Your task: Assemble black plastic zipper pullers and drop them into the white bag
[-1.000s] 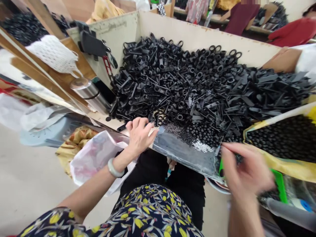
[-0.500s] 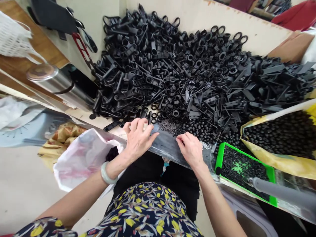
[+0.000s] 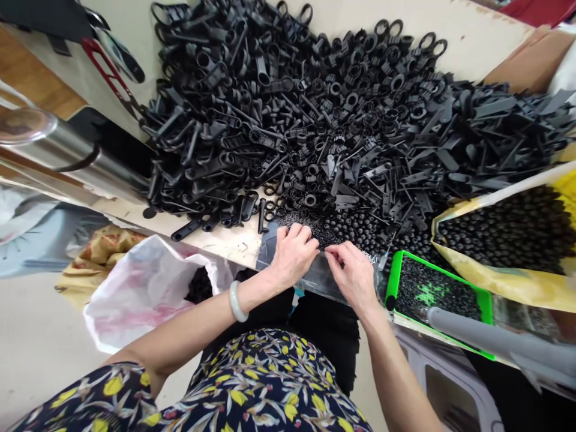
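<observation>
My left hand (image 3: 294, 255), with a pale bangle (image 3: 237, 302) at the wrist, is closed over the dark work strip (image 3: 321, 277) at the table's front edge. Close by on its right, my right hand (image 3: 353, 273) pinches with thumb and forefinger. Whatever either hand holds is too small to make out. Just beyond the fingers lie small metal bits and round black beads (image 3: 355, 231). A large heap of black plastic parts (image 3: 270, 120) rises behind them. One black stick-like part (image 3: 261, 216) lies beyond my left hand.
At right are a green tray (image 3: 396, 279) of small black pieces, a grey-handled tool (image 3: 486, 330) across it, and a yellow bag (image 3: 495, 279) of black beads. A steel flask (image 3: 81, 159) lies at left, with a white bag (image 3: 130, 294) below the table edge.
My left hand has moved right from beside the black parts, its fingers drawing together near my right hand. The view has shifted slightly, so the heap appears further left and higher.
</observation>
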Tool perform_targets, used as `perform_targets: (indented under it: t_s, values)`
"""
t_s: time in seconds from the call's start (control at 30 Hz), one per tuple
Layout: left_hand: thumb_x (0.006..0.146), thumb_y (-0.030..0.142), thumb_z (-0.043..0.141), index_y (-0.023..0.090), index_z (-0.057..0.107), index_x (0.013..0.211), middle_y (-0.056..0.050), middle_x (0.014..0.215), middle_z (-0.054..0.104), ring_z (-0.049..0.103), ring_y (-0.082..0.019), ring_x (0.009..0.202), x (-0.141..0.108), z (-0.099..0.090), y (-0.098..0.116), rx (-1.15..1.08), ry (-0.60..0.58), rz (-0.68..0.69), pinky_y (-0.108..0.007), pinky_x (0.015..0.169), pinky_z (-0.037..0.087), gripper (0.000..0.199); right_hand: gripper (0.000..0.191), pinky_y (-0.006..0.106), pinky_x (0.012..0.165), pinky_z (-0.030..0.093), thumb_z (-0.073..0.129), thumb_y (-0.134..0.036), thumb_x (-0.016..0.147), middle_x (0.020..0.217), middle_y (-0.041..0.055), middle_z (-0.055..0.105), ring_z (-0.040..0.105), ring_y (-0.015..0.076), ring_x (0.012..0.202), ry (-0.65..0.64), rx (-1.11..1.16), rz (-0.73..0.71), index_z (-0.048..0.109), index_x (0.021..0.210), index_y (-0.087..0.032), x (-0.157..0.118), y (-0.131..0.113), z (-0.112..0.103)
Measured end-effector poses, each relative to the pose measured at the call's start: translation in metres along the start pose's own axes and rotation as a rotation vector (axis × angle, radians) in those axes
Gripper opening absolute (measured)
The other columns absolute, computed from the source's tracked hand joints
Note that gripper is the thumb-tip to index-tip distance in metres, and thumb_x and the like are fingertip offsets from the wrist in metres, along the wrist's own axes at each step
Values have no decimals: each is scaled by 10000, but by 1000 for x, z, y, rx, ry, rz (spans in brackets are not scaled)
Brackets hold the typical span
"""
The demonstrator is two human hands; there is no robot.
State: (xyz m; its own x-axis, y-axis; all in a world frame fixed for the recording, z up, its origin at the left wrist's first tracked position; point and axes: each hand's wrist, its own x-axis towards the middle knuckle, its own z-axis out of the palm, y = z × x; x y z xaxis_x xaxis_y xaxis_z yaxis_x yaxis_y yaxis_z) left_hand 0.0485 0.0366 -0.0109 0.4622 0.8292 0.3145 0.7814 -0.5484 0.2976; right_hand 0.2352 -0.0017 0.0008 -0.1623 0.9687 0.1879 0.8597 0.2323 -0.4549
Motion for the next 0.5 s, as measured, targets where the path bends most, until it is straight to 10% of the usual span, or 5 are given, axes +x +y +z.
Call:
perform_targets:
  t_s: [0.3,0.5]
  values:
    - [1053,274,562,218,725,959,-60,961,727,549,-246,976,-23,-15,-10,-152,3,-89,-450,871,317,196,201,324,797,442,525,-298,1087,929,26,694,637,181,860,-18,-32,-66,708,1027,-241,1,2,5]
    - [982,384,629,192,706,932,-25,847,685,541,-166,769,-39,-34,-13,-939,-80,-611,-322,743,402,213,241,355,769,368,498,-293,1099,927,50,689,595,203,846,-48,-261,-210,709,1007,-224,7,8,8]
